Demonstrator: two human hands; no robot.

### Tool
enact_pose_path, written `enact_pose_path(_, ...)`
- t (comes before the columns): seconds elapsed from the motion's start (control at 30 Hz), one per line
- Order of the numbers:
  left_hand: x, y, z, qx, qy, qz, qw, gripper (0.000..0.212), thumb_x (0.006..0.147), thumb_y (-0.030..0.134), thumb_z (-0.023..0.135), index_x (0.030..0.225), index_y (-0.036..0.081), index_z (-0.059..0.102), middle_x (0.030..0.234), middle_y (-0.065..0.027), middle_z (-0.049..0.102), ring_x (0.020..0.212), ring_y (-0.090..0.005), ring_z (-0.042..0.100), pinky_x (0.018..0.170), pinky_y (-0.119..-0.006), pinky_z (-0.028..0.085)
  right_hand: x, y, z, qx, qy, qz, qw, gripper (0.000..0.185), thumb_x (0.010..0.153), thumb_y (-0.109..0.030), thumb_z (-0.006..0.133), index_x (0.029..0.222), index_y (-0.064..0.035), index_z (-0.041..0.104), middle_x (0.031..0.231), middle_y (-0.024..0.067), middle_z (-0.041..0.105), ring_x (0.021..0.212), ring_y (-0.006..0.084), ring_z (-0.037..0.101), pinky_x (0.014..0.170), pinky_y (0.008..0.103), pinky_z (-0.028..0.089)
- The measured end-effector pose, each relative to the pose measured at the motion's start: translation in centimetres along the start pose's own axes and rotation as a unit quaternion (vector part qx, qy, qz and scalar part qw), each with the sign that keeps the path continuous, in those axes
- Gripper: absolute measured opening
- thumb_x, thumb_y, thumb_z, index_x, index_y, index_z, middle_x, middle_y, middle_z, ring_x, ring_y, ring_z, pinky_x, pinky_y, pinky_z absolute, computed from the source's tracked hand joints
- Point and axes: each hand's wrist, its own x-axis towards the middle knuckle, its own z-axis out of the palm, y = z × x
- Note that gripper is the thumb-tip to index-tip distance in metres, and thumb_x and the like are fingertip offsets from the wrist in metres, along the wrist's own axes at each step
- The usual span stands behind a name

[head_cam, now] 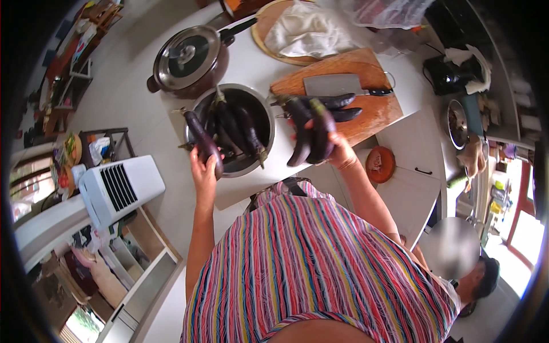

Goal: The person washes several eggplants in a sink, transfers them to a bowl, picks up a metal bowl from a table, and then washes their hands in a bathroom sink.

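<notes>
My left hand point(205, 168) grips a long purple eggplant point(201, 136) over the left rim of a steel bowl point(269, 111). Several more eggplants point(233, 124) lie inside that bowl. Two eggplants point(321, 133) are held together in my right hand point(341, 150), in front of a wooden cutting board point(377, 113). On the board rest further eggplants point(348, 114) and a cleaver point(332, 85) with a black handle, its blade lying flat.
A lidded pressure cooker point(186, 60) stands behind the bowl. White cloth point(304, 32) covers part of a round wooden board point(259, 34). Below the counter at right is an orange-red basin point(381, 165). Another person point(476, 278) is at the lower right.
</notes>
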Motion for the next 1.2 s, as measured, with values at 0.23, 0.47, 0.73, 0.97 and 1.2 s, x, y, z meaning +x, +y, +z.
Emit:
enact_pose_path(0.23,0.9,-0.4,0.9,0.215,0.000,0.039,0.976,0.053,0.085,0.007,0.059,0.131,-0.003,0.035,0.101,-0.0119,0.060,0.089,-0.0168,0.058,0.080,-0.029,0.046,-3.0,0.3,0.2,-0.110,0.072,0.080,0.988,0.077,0.069,-0.045,0.073,0.125,-0.0003,0.045,0.116,0.0140,0.055,0.109,0.0220,0.052,0.098,0.0338,0.038)
enact_pose_path(0.47,1.9,-2.9,2.1,0.486,-0.059,0.182,0.853,0.050,0.083,0.009,0.057,0.130,0.000,0.040,0.118,-0.0188,0.052,0.093,-0.0309,0.059,0.085,-0.037,0.048,-4.0,-0.6,-1.3,0.084,0.041,-0.030,0.995,0.070,0.075,-0.049,0.065,0.124,-0.0040,0.044,0.122,0.0229,0.049,0.116,0.0403,0.047,0.097,0.0492,0.041)
enact_pose_path(0.73,3.1,1.1,-4.2,0.380,0.075,0.068,0.919,0.016,0.086,0.008,0.055,0.101,0.003,0.058,0.091,-0.0105,0.064,0.079,-0.0214,0.062,0.072,-0.031,0.049,-7.1,0.8,-8.0,0.042,0.190,-0.119,0.974,0.083,0.073,-0.056,0.059,0.137,-0.0096,0.032,0.125,0.0233,0.048,0.104,0.0387,0.056,0.087,0.0493,0.050)
enact_pose_path(0.97,4.2,4.1,-6.6,0.544,0.093,0.111,0.827,0.031,0.077,0.006,0.060,0.108,0.008,0.057,0.110,-0.0060,0.057,0.096,-0.0221,0.055,0.080,-0.037,0.045,-4.2,-2.0,-2.5,0.056,0.064,-0.110,0.990,0.055,0.076,-0.049,0.064,0.109,-0.0079,0.047,0.137,0.0360,0.026,0.112,0.0407,0.052,0.084,0.0544,0.050)
enact_pose_path(1.2,6.8,4.4,-3.1,0.705,-0.246,0.126,0.653,0.039,0.070,0.008,0.066,0.108,0.013,0.061,0.109,-0.0021,0.058,0.107,-0.0209,0.049,0.093,-0.038,0.031,-3.5,-1.0,-4.8,0.050,0.070,-0.065,0.994,0.061,0.074,-0.048,0.067,0.117,-0.0075,0.049,0.137,0.0349,0.027,0.114,0.0404,0.050,0.091,0.0496,0.047)
